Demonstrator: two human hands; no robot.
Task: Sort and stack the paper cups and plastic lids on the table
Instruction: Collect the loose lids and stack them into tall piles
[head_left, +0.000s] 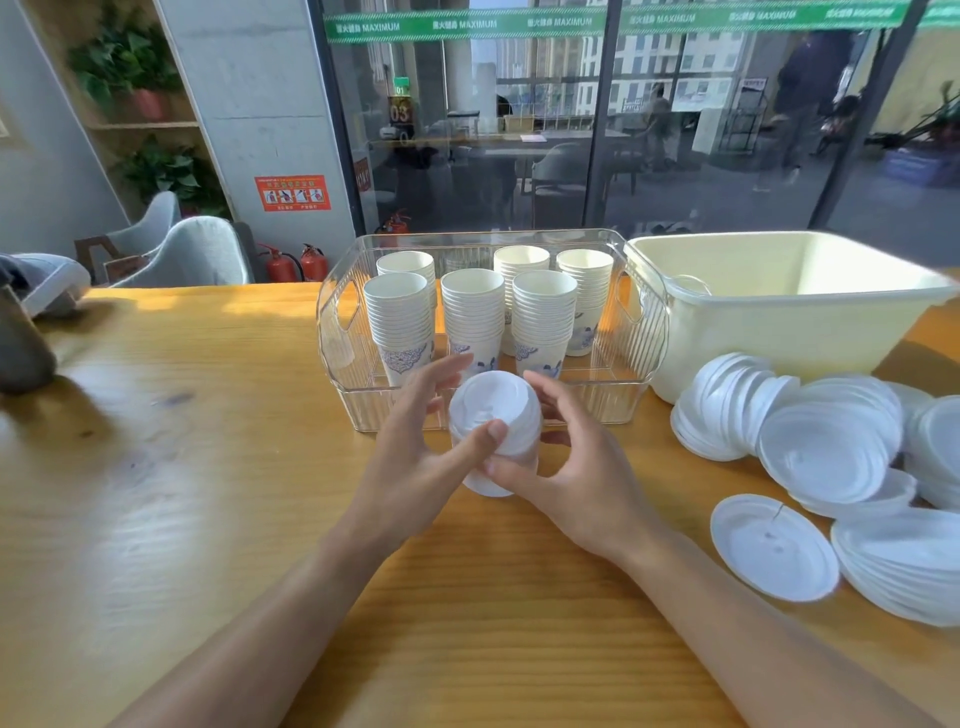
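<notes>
At frame centre, my left hand (415, 447) and right hand (574, 467) gripped a white lidded paper cup (493, 431). Fingers curled round it, thumbs steadying the lid, probably to pull it off

Left hand (415, 441) and right hand (576, 467) meet ahead, fingers curled, thumbs nearly touching.

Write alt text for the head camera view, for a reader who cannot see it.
Two bare hands, left hand and right hand, hold a white lidded paper cup above a wooden table. Behind it, a clear plastic bin holds six stacks of white paper cups; a cream plastic tub and heaps of white plastic lids lie to the right.
</notes>
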